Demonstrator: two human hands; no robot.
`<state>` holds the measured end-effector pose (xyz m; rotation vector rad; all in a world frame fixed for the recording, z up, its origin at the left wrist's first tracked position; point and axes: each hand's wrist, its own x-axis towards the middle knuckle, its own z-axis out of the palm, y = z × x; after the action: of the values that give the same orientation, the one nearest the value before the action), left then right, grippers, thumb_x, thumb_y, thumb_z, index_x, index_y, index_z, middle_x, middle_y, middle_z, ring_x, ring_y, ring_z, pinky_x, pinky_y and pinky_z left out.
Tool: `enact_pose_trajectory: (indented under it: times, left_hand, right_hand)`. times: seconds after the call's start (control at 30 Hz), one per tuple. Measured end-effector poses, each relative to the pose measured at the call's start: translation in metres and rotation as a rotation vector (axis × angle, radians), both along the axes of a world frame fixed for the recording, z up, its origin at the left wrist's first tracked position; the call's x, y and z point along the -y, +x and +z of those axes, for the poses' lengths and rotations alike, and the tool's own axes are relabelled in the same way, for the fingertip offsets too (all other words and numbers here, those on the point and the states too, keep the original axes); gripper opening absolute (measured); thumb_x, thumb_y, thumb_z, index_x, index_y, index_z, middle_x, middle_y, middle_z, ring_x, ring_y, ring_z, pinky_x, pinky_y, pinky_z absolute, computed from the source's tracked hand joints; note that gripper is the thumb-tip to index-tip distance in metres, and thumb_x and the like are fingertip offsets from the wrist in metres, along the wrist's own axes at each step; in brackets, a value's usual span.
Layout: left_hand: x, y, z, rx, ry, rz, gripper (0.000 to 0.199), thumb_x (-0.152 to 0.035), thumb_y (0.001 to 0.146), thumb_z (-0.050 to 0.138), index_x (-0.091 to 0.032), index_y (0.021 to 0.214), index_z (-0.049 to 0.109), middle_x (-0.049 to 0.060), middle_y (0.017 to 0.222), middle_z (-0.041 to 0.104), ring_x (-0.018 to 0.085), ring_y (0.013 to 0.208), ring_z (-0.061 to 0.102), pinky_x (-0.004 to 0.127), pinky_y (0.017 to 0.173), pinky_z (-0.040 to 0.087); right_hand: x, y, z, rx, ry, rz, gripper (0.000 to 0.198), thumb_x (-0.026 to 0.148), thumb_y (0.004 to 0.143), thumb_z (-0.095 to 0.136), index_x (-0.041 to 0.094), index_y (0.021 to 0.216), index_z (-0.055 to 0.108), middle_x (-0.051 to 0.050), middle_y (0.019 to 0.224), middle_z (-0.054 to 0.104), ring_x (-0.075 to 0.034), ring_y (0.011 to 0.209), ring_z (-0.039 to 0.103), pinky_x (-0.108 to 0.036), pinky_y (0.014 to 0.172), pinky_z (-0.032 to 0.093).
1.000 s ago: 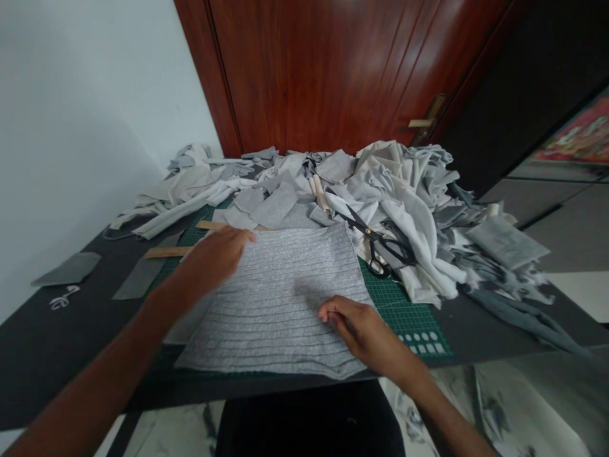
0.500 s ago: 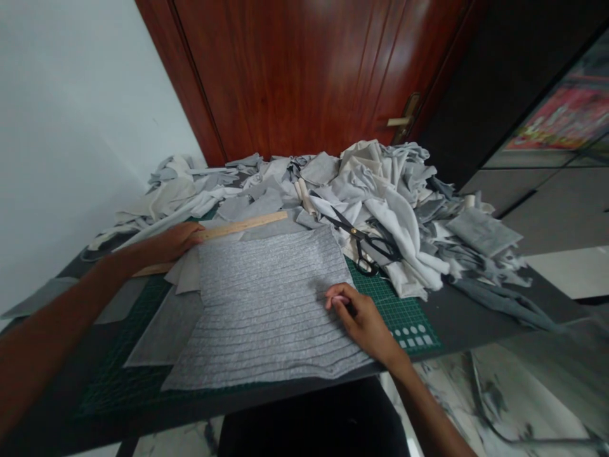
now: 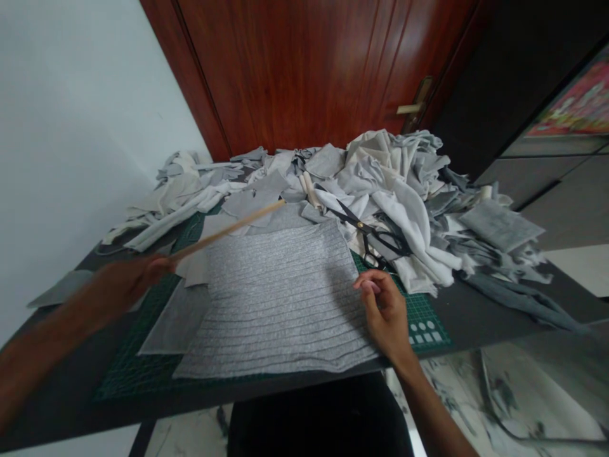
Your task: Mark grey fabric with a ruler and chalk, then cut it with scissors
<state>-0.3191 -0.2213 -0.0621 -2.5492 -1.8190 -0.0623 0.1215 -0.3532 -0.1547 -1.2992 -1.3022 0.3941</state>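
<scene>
A grey cloth point(image 3: 285, 298) marked with many dark parallel lines lies spread over a green cutting mat point(image 3: 128, 355). Blurred by motion, my left hand point(image 3: 128, 279) is closed around one end of a wooden ruler point(image 3: 228, 228). The ruler is tilted nearly edge-on, beyond the cloth's upper left part. My right hand point(image 3: 386, 311) hovers at the cloth's right edge, fingers curled round a small pink piece that looks like tailor's chalk point(image 3: 371, 287). Black scissors point(image 3: 364, 228) lie just beyond that hand, on fabric scraps. Plain grey pieces point(image 3: 176, 320) stick out from under the lined cloth.
Heaped fabric scraps point(image 3: 394, 184) cover the back of the dark table point(image 3: 61, 406) and spread to its right side. A wooden door point(image 3: 295, 70) stands behind, a white wall point(image 3: 80, 114) at left. A dark cabinet point(image 3: 561, 209) is on the right.
My left hand has drawn the ruler up and toward me on the left, turning it from flat to edge-on. My right hand has shifted right, toward the cloth's edge. The view has shifted slightly.
</scene>
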Motion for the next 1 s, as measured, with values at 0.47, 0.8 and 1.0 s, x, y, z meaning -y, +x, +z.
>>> enact_pose_trajectory:
  times: [0.47,0.8,1.0]
  left_hand:
    - [0.023,0.161,-0.055,0.015,0.045,-0.504,0.05,-0.035,0.11,0.031,-0.016,0.086,0.071,0.008,0.073,0.066,0.025,0.073,0.064,0.04,0.077,0.046]
    - [0.03,0.14,-0.07,0.228,0.098,-0.671,0.027,-0.033,0.107,0.05,-0.016,0.122,0.064,0.01,0.112,0.066,0.027,0.105,0.06,0.042,0.096,0.045]
    - [0.026,0.152,-0.072,0.28,0.062,-0.722,0.023,-0.03,0.108,0.049,-0.018,0.119,0.066,0.007,0.108,0.066,0.024,0.102,0.06,0.039,0.094,0.047]
  right_hand:
    - [0.0,0.002,-0.002,0.123,-0.016,0.073,0.024,0.024,0.11,0.041,0.025,0.122,0.062,-0.004,0.101,0.075,-0.016,0.078,0.07,-0.027,0.072,0.055]
    - [-0.001,0.001,-0.003,0.058,-0.147,0.119,0.026,0.031,0.112,0.038,0.025,0.133,0.051,-0.007,0.113,0.073,-0.012,0.061,0.054,-0.027,0.063,0.049]
    - [-0.006,0.001,-0.01,0.063,-0.163,0.112,0.03,0.032,0.112,0.032,0.024,0.135,0.051,-0.004,0.1,0.068,-0.011,0.059,0.05,-0.027,0.059,0.044]
